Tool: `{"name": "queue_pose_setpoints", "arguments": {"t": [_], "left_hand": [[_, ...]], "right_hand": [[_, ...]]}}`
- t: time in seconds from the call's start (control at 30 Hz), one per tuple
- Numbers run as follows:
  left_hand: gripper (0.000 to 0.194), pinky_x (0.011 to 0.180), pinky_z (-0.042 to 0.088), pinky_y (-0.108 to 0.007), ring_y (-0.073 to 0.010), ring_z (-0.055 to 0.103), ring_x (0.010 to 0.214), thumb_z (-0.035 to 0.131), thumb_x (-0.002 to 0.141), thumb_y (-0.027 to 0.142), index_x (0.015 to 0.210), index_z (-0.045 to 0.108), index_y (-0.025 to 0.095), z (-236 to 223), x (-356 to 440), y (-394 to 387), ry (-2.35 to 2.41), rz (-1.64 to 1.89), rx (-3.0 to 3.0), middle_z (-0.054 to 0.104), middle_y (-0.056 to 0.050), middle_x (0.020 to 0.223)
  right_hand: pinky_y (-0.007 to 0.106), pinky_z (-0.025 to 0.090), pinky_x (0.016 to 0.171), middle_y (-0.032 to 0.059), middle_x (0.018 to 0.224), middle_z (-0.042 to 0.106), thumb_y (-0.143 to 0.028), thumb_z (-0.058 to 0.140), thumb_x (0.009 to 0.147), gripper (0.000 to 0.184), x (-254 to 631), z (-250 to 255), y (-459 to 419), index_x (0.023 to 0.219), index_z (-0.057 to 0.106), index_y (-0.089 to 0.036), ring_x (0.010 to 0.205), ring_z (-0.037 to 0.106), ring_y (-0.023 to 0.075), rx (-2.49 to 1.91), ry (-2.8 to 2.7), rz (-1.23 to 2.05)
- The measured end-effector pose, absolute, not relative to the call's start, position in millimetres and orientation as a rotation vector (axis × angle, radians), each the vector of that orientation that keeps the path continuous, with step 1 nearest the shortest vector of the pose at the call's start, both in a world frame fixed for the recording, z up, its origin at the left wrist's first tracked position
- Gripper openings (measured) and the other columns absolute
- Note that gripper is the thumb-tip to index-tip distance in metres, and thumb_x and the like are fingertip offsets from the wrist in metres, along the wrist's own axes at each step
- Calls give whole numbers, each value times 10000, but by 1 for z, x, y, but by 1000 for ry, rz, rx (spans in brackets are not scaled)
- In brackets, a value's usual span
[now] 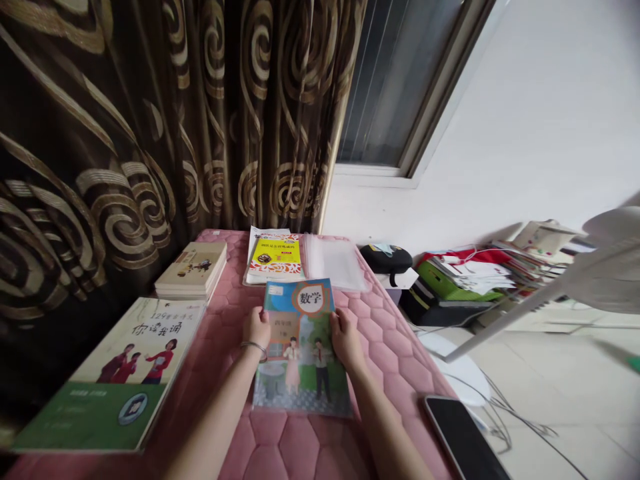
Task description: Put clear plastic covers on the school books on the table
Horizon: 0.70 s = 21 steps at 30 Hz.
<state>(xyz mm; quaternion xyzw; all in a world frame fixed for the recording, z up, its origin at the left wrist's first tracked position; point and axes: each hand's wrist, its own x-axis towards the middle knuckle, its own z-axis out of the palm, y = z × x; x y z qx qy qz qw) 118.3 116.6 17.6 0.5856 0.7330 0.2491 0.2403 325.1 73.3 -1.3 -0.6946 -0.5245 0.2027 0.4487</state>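
A math textbook [300, 360] with a blue and green cover lies in front of me, its cover facing up. My left hand [257, 331] grips its left edge near the top, thumb over the cover, with a bracelet on the wrist. On the opposite edge, my right hand [347, 337] holds the book in the same way. Just beyond it are clear plastic book covers [336, 262] and a yellow-labelled book [276, 255] on top of other books. Whether the textbook rests on the pink quilted surface [280, 447] or is slightly lifted, I cannot tell.
To the left lie a large green-and-cream book [115, 373] and a stack of smaller books [193, 267]. A phone [465, 437] sits at the right edge. Beyond that edge stand a fan [540, 300], cables, a black case [386, 259] and piled papers [473, 273]. A patterned curtain [215, 120] hangs behind.
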Motion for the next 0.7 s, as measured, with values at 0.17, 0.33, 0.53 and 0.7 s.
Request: {"name": "queue_pose_setpoints", "arguments": {"t": [0.17, 0.33, 0.53, 0.7], "left_hand": [[305, 850, 463, -272, -207, 642, 1052, 513, 854, 125, 1151, 584, 133, 12, 106, 121, 2072, 654, 1578, 701, -131, 1087], [421, 891, 456, -286, -212, 629, 1081, 529, 822, 82, 1239, 502, 131, 6, 109, 119, 2095, 617, 1619, 671, -149, 1136], [550, 967, 420, -300, -226, 547, 1203, 480, 779, -21, 1306, 428, 129, 8, 120, 114, 2107, 580, 1739, 577, -182, 1264], [518, 998, 400, -353, -277, 505, 1236, 425, 771, -34, 1260, 479, 127, 14, 126, 105, 2145, 524, 1822, 499, -200, 1315]], "right_hand": [[283, 459, 848, 172, 1107, 682, -254, 320, 914, 409, 308, -6, 84, 1122, 624, -75, 1032, 637, 235, -1817, -1379, 587], [287, 454, 861, 158, 1123, 684, -254, 345, 929, 403, 308, -13, 83, 1198, 605, -105, 1060, 634, 235, -1939, -1437, 476], [298, 460, 840, 153, 1140, 680, -255, 325, 944, 422, 307, -12, 80, 1256, 577, -123, 1035, 646, 236, -2036, -1477, 419], [271, 470, 741, 105, 1076, 706, -270, 365, 932, 441, 309, -12, 76, 1340, 515, -200, 963, 668, 217, -2072, -1505, 362]]}}
